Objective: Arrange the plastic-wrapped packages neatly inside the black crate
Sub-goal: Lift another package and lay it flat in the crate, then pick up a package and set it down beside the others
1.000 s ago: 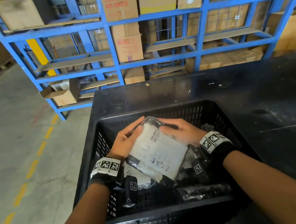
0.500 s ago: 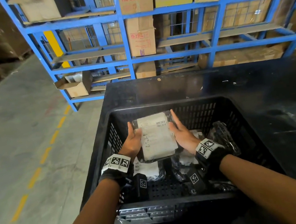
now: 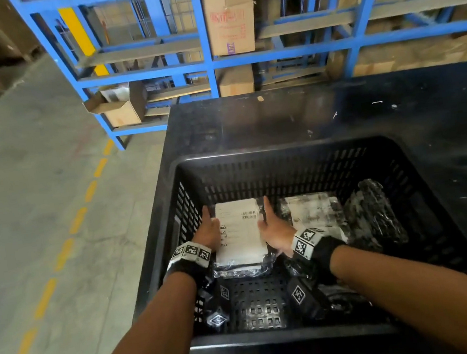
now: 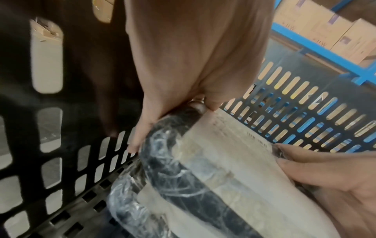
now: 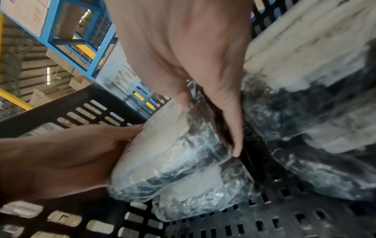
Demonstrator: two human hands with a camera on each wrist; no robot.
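Left fingers (image 4: pixel 140 132): mine run straight down the left edge of the top package (image 3: pixel 241 230), thumb tip on its upper face; a flat-handed clasp, not a fist.
Right fingers (image 5: pixel 234 128): extended along the package's right edge, tips down in the gap beside it, thumb on top.
Left hand (image 3: pixel 208 232): flush against the package's left side, near the crate's left wall.
Right hand (image 3: pixel 275 229): flush against the opposite side, so the package sits squeezed between my two palms.
Top package: label up, lying on a second wrapped package (image 5: pixel 191 193) at the crate's left side.
Other packages (image 3: pixel 314 213): a white-labelled one just right of my right hand, a dark one (image 3: pixel 373 212) beyond it.
Black crate (image 3: pixel 282 152): on the dark tabletop (image 3: pixel 292 115).
Beyond: blue shelving (image 3: pixel 211 61) with cardboard boxes.
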